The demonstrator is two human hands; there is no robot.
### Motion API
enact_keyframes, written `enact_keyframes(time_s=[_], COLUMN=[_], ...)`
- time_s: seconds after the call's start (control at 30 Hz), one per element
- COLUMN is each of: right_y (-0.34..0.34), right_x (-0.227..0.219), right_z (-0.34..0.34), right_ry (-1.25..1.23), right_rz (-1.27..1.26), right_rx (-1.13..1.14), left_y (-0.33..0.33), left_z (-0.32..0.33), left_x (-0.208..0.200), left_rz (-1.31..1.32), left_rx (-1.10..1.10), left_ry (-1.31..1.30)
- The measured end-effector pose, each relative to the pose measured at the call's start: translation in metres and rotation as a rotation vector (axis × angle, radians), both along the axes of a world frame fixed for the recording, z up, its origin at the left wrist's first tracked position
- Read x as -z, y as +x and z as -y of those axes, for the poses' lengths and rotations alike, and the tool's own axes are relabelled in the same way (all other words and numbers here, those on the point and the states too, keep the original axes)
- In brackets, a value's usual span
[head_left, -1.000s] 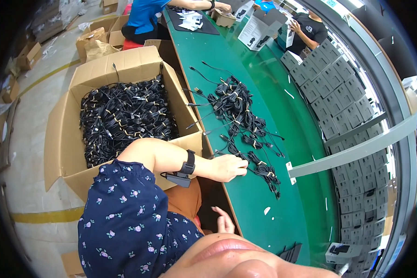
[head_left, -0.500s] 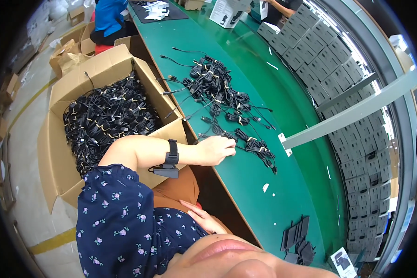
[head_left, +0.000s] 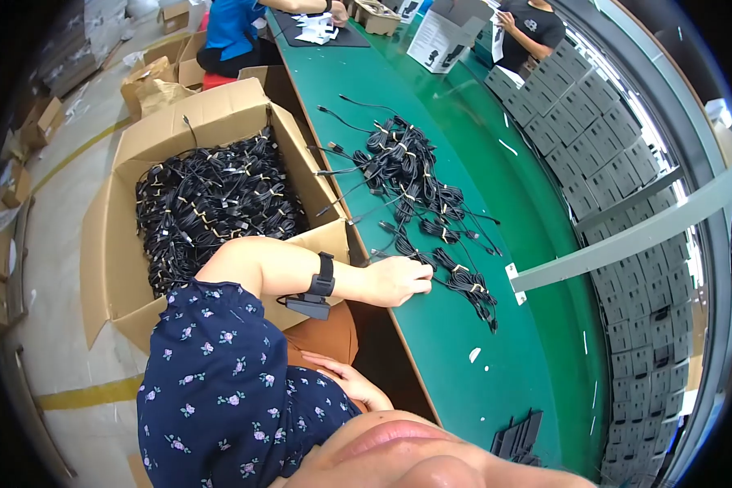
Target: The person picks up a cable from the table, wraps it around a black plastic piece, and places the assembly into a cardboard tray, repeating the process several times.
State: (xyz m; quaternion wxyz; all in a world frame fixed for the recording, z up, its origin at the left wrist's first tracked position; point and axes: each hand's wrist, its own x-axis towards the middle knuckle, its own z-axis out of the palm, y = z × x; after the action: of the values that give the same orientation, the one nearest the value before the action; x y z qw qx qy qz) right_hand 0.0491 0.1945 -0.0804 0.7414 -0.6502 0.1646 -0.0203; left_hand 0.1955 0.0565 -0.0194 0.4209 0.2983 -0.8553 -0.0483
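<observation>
My left hand point(head_left: 397, 281) rests on the green table point(head_left: 455, 390) near its edge, with its fingers curled against a black cable. Just right of the fingertips lies a coiled black cable bundle point(head_left: 468, 286) bound with a pale tie. What the palm covers is hidden. Beyond the hand spreads a heap of similar tied cables point(head_left: 403, 159), some loose plug ends reaching toward the table edge. My right hand point(head_left: 348, 381) lies on my lap, fingers stretched out and holding nothing. A black strap with a small box point(head_left: 309, 302) circles my left wrist.
Beside the table on the left stands an open cardboard box point(head_left: 98, 260) full of tied black cables point(head_left: 220, 199). Stacked grey boxes point(head_left: 626, 285) line the right, behind a metal bar point(head_left: 626, 232). Black flat parts point(head_left: 516, 437) lie at the near right; two co-workers are at the far end.
The whole view has shifted, so the scene sits further right and lower. My left hand stays by the cable bundle, and more of both co-workers shows. My right hand remains on my lap.
</observation>
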Motion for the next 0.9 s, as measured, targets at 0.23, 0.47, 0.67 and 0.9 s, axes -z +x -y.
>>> enact_keyframes(time_s=[0.23, 0.47, 0.67, 0.9], right_y=[-0.007, -0.007, 0.000, -0.015], right_x=[0.005, -0.033, -0.055, -0.054], right_z=[0.000, -0.003, -0.007, 0.009], right_ry=[0.023, -0.090, -0.214, -0.300], right_rz=[-0.153, -0.100, -0.142, 0.071], right_rx=[-0.023, 0.001, 0.034, 0.452], left_y=[0.000, 0.002, 0.001, 0.001], left_z=[0.000, 0.001, 0.000, 0.000], left_x=[0.001, 0.002, 0.001, 0.003], left_rz=[0.013, 0.011, 0.017, 0.021], left_rx=[-0.033, -0.034, -0.034, -0.047], left_ry=[-0.015, -0.008, -0.022, -0.033])
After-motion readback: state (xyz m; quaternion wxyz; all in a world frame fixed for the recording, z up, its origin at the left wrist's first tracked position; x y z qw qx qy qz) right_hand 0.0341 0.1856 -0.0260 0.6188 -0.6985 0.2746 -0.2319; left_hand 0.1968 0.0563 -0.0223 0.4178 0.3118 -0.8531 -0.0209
